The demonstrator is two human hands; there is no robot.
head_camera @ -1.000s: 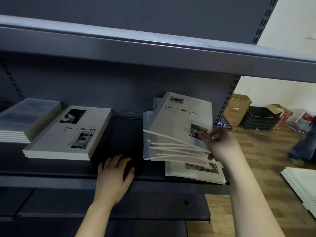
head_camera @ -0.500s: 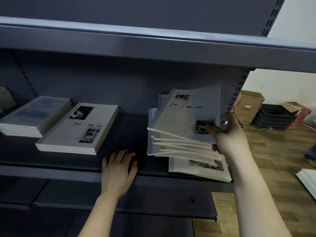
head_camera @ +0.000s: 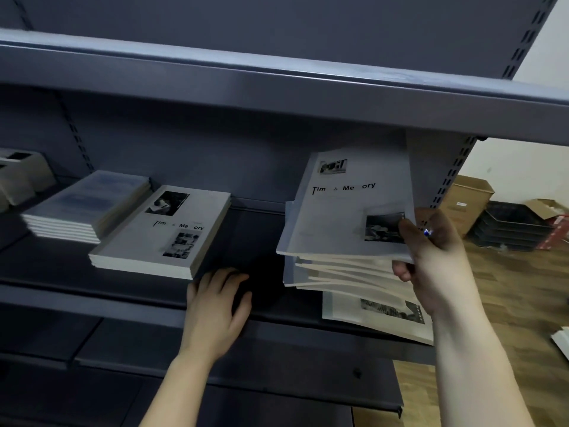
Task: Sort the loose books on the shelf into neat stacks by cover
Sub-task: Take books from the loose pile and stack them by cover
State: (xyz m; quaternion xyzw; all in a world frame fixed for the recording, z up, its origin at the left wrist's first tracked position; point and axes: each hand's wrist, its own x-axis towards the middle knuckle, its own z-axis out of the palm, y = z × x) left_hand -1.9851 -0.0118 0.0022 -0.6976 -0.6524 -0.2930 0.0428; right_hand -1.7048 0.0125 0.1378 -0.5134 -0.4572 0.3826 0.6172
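the loose books (head_camera: 348, 211) are lying fanned at the right end of the shelf (head_camera: 123, 300), long axis running front to back, with the top cover tilting up at its far end and hiding the lower covers. the right hand (head_camera: 437, 260) is pinching their right edge. the left hand (head_camera: 215, 306) is resting flat on the shelf, fingers relaxed.

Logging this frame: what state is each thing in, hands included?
right hand: grips the fanned bundle at its right edge.
fanned bundle: lifted, tilted, books splayed apart.
bottom book: flat on the shelf, beneath the bundle.
left hand: open, resting flat on the shelf.
white-cover stack: squared, lying flat.
blue-cover stack: squared, lying flat.
cardboard box: flaps open.
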